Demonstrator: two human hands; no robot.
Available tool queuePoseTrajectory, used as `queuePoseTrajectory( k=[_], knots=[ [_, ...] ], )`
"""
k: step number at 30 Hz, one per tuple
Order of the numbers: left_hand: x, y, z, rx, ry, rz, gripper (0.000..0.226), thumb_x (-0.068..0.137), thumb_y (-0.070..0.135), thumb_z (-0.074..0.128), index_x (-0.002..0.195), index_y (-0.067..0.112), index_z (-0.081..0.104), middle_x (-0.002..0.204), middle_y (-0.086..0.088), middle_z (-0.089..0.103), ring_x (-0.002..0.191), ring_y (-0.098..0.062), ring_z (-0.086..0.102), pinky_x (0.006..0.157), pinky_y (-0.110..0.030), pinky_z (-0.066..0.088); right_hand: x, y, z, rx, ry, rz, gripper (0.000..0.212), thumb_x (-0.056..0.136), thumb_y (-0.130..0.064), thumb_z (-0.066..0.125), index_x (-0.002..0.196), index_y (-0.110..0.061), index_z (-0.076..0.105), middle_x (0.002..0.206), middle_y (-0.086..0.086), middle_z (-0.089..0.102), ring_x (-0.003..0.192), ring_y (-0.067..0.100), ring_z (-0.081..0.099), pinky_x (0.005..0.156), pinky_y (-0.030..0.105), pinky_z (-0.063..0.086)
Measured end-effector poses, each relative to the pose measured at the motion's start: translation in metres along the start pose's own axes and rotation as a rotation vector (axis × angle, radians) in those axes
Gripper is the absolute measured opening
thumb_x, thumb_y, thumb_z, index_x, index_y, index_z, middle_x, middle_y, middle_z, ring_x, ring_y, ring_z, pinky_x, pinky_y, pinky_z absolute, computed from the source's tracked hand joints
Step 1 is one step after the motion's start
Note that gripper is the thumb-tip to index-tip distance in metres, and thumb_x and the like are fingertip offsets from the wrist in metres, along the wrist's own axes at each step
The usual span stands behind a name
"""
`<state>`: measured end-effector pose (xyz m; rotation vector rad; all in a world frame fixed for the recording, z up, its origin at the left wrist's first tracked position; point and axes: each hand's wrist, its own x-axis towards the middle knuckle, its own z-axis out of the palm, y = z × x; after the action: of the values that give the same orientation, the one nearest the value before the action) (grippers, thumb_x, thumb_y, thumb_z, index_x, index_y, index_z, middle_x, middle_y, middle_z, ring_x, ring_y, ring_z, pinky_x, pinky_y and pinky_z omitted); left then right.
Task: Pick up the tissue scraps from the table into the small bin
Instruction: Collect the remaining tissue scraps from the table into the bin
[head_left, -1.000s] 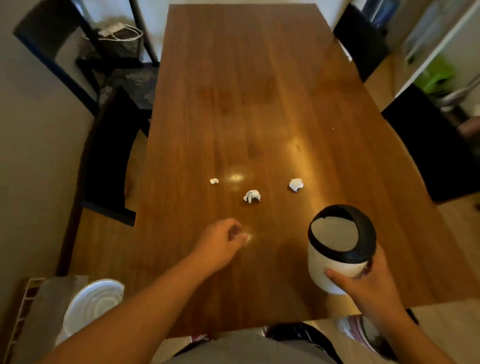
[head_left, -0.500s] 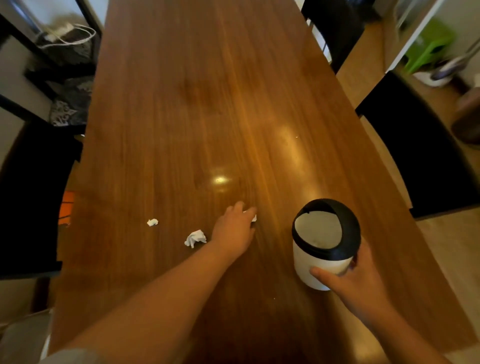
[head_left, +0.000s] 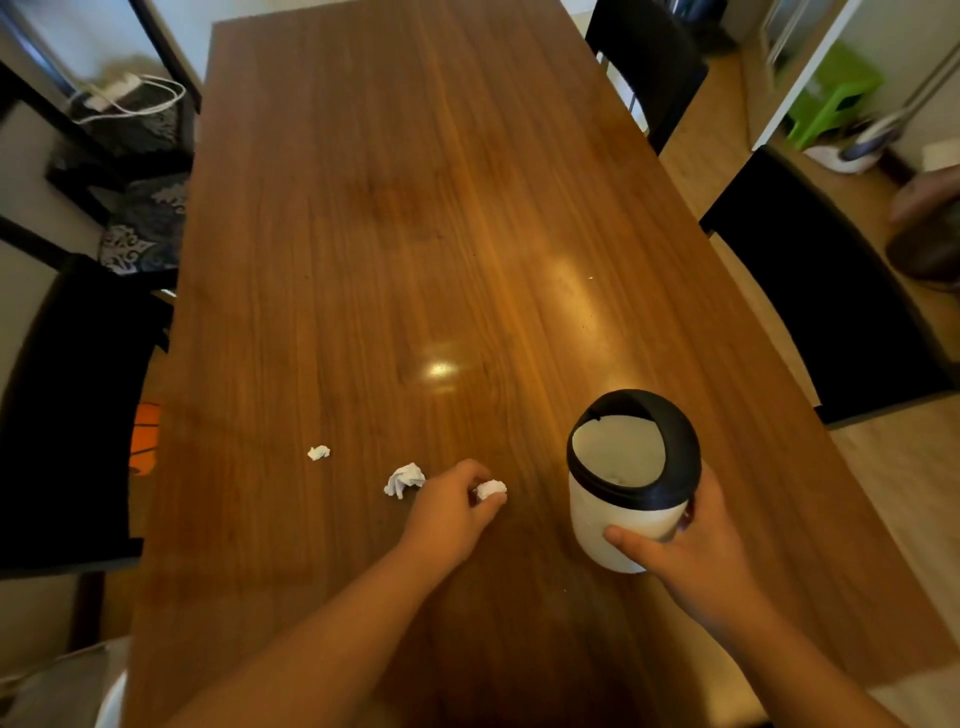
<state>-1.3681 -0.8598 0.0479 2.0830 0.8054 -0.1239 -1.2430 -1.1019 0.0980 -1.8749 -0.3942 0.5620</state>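
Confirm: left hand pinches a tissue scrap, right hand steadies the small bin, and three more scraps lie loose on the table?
Not quite. The head view shows only two loose scraps on the table: a larger one beside the left hand and a small one farther left. The rest holds: the left hand pinches a tissue scrap, and the right hand steadies the small bin.

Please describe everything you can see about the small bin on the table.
The small bin is a round container with a pale, cream-coloured body, seemingly plastic, and a black domed lid ring framing a pale swing flap. It stands upright on the wooden table, near its right edge. The right hand grips its lower side, thumb across the front.
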Motion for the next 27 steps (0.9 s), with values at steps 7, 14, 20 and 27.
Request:
queuePoseTrajectory(
  k=[7, 14, 20, 27],
  knots=[
    [-0.086, -0.025, -0.041, -0.515, 0.067, -0.109, 0.01, 0.088, 0.024, 0.073, 0.088, 0.034, 0.069, 0.086, 0.006, 0.074, 0.08, -0.02, 0.071, 0.069, -0.039, 0.06, -0.056, -0.027, 0.039, -0.029, 0.009, 0.012, 0.092, 0.043, -0.07, 0.085, 0.118, -0.081, 0.033, 0.119, -0.047, 0.052, 0.109, -0.019, 0.052, 0.081, 0.016, 0.049],
    [-0.121, 0.018, -0.139, -0.836, 0.709, 0.206, 0.01, 0.09, 0.028, 0.069, 0.096, 0.036, 0.069, 0.095, 0.007, 0.076, 0.085, -0.014, 0.074, 0.073, -0.025, 0.06, -0.096, -0.042, 0.066, -0.058, -0.003, 0.025, 0.09, 0.044, -0.065, 0.087, 0.113, -0.084, 0.031, 0.115, -0.052, 0.05, 0.104, -0.024, 0.051, 0.073, 0.009, 0.049],
    [-0.119, 0.085, -0.111, -0.176, 0.224, 0.438, 0.027, 0.09, 0.04, 0.064, 0.117, 0.033, 0.063, 0.118, 0.003, 0.066, 0.109, -0.016, 0.061, 0.091, -0.036, 0.052, -0.106, -0.047, 0.076, -0.009, 0.042, 0.013, 0.094, 0.042, -0.07, 0.088, 0.12, -0.075, 0.036, 0.119, -0.044, 0.054, 0.107, -0.018, 0.054, 0.07, 0.007, 0.051],
    [-0.105, 0.037, -0.105, -0.004, 0.018, 0.232, 0.046, 0.085, 0.059, 0.057, 0.122, 0.032, 0.061, 0.12, 0.012, 0.064, 0.109, -0.004, 0.059, 0.093, -0.033, 0.053, -0.103, -0.04, 0.064, 0.015, 0.066, 0.022, 0.109, 0.045, -0.063, 0.09, 0.139, -0.052, 0.037, 0.125, -0.038, 0.054, 0.11, -0.014, 0.054, 0.072, 0.008, 0.051]
  ],
)
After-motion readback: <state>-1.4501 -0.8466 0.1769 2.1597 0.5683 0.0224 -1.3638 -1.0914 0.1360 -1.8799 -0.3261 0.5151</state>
